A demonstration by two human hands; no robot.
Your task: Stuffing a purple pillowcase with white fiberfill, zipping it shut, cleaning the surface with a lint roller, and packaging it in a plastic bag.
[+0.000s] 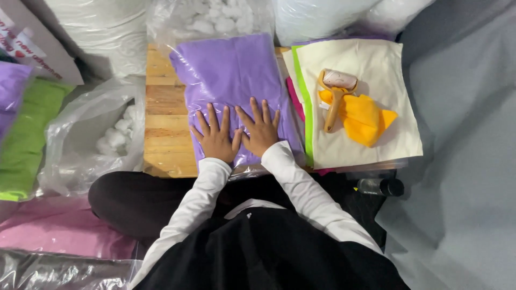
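Both palms down flat on the purple bag (232, 80), a plastic-wrapped purple fabric pack lying on the wooden board (164, 123). Left hand (216, 138) on the near end of the pack, fingers spread wide, pressing, not gripping anything. Right hand (260, 131) right beside it, thumbs nearly touching, also splayed open and flat, nothing pinched. White sleeves (301, 188) running back from both wrists toward a black top.

Everything else placed off the purple bag:

- Right of it, just beside and partly tucked under: a stack of fabric sheets, cream sheet (371, 107) on top, green and pink edges peeking out along the side nearest the pack.
- On that cream sheet, well right of the pack: a lint roller (337, 91) with a tan handle, resting against a crumpled yellow cloth (365, 119).
- Beyond the far end of the pack: a clear bag of white cotton balls (220, 19), touching or overlapping the pack's far edge, hard to say which.
- Left of the pack, past the board's edge: another clear bag of cotton balls (91, 139), then a green fabric bundle (27, 139) further out.
- Near-right of the pack, below the stack: a dark bottle (380, 187) lying on its side.
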